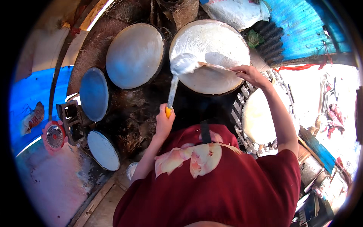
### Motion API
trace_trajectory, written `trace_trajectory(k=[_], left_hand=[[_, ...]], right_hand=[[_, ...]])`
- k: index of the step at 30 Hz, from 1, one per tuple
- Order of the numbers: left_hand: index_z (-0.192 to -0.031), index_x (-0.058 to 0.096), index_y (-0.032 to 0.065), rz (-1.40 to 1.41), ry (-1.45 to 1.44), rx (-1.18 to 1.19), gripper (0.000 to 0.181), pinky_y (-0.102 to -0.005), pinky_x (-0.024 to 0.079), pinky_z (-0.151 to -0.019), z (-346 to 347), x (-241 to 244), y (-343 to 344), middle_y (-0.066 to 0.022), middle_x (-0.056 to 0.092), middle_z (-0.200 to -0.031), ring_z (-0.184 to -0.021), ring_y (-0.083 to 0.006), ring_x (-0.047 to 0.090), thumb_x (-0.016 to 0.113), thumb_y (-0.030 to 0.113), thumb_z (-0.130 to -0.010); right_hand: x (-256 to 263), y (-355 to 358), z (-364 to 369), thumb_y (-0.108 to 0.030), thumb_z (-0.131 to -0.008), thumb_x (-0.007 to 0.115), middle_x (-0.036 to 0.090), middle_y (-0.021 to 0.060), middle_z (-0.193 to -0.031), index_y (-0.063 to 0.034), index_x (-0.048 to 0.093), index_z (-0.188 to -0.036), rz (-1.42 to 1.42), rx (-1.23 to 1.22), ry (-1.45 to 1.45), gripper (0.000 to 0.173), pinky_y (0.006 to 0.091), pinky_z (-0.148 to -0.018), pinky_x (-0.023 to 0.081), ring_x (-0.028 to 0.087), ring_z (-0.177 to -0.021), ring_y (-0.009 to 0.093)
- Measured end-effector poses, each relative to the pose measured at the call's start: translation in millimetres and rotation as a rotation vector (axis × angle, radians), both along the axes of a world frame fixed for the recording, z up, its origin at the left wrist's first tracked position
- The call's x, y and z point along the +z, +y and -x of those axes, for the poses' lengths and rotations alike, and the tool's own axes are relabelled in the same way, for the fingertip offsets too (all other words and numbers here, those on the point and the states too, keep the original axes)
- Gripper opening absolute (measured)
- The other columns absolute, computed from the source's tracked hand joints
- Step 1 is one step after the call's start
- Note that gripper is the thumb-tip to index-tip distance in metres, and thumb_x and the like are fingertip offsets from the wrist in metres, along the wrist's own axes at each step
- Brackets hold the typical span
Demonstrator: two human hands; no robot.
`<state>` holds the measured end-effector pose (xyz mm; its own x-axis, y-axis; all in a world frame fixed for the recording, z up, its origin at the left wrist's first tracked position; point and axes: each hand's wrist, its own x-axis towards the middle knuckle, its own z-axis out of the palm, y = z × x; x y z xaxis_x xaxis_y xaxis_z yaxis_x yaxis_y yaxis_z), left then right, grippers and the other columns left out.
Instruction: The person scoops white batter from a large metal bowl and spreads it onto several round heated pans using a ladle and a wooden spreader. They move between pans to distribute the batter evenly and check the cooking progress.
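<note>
My left hand [165,120] is closed around the yellow grip of a metal ladle [184,63], whose whitish bowl is over the left edge of a large round griddle [210,39]. In my right hand [249,74], at the griddle's right side, is the end of a thin stick-like tool [214,65]. That tool reaches left across the griddle and its far end meets or overlaps the ladle's bowl; contact is unclear. A pale wet-looking layer covers the upper part of the griddle, and its lower part looks greyer and smoother.
Three more round plates or griddles [134,56] [94,94] [103,150] stand along the left. A pale round sheet lies on a slatted woven rack [237,113] at my right. At the far left is a red fan [54,136]. A white sack [238,12] lies behind the large griddle.
</note>
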<state>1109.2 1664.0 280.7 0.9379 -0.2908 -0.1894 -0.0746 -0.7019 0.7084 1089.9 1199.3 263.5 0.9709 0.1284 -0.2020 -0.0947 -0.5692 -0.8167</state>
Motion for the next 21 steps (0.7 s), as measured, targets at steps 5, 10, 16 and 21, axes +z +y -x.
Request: trace_trajectory(k=[5, 10, 16, 21], left_hand=[[-0.109, 0.052, 0.0036, -0.091, 0.015, -0.026, 0.025, -0.0504, 0.05, -0.066, -16.9, -21.7, 0.3, -0.0251, 0.063, -0.081, -0.078, -0.0464, 0.066, 0.068, 0.015, -0.094], [-0.108, 0.05, 0.0049, -0.17, 0.063, -0.071, 0.023, -0.0524, 0.049, -0.064, 20.8, -18.4, 27.9, -0.0265, 0.063, -0.078, -0.078, -0.0483, 0.066, 0.066, 0.015, -0.094], [-0.108, 0.048, 0.0063, -0.241, 0.101, -0.078, 0.024, -0.0567, 0.05, -0.069, 32.5, -17.4, 30.1, -0.0263, 0.065, -0.081, -0.083, -0.0495, 0.065, 0.066, 0.014, -0.093], [-0.107, 0.049, 0.0064, -0.168, 0.015, -0.142, 0.022, -0.0537, 0.049, -0.064, 41.0, -20.8, 43.7, -0.0268, 0.062, -0.078, -0.079, -0.0491, 0.065, 0.066, 0.013, -0.093]], right_hand=[[-2.2, -34.9, 10.4, -0.008, -0.095, 0.065, 0.065, 0.0102, -0.118, -0.0067, 0.071, -0.127, 0.015, -0.189, -0.022, 0.032, 0.0316, -0.089, 0.051, 0.062, -0.106, 0.02], [10.5, -10.9, 0.8, -0.009, -0.097, 0.065, 0.065, 0.0069, -0.119, -0.0077, 0.071, -0.126, -0.005, -0.011, 0.032, 0.03, 0.0288, -0.086, 0.051, 0.061, -0.109, 0.018], [7.0, -9.6, -42.9, -0.007, -0.095, 0.064, 0.065, 0.0072, -0.12, -0.0104, 0.071, -0.128, -0.018, 0.044, -0.023, 0.034, 0.0312, -0.089, 0.05, 0.062, -0.109, 0.018], [13.7, -15.1, 3.9, -0.001, -0.095, 0.062, 0.064, 0.0067, -0.123, -0.0074, 0.073, -0.124, -0.043, -0.134, -0.002, 0.032, 0.0298, -0.093, 0.049, 0.06, -0.111, 0.017]])
